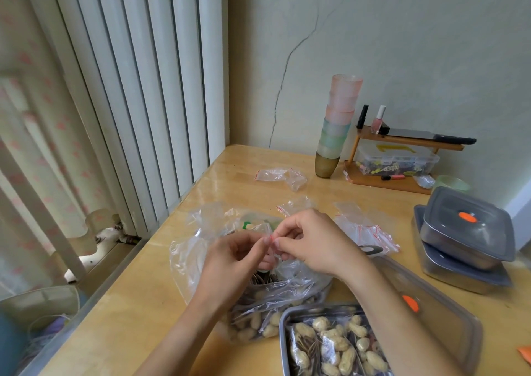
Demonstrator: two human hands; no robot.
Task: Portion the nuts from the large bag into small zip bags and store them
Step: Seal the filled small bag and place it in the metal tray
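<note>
The large clear bag (258, 298) of peanuts in their shells lies open on the wooden table in front of me. Above it, my left hand (238, 256) and my right hand (310, 240) both pinch the red-striped top edge of a small zip bag (274, 253), fingertips almost touching. Most of that small bag hangs hidden behind my fingers. A metal tray (284, 335) at the front holds several filled small bags of nuts (330, 344). Empty small zip bags (365, 226) lie in a loose pile to the right of my hands.
The tray's lid (448, 318) lies under my right forearm. Two stacked lidded metal containers (465, 237) stand at the right edge. At the back are another empty bag (280, 176), a stack of cups (336, 128) and a small wooden shelf (402, 160). A radiator (129, 88) lines the left.
</note>
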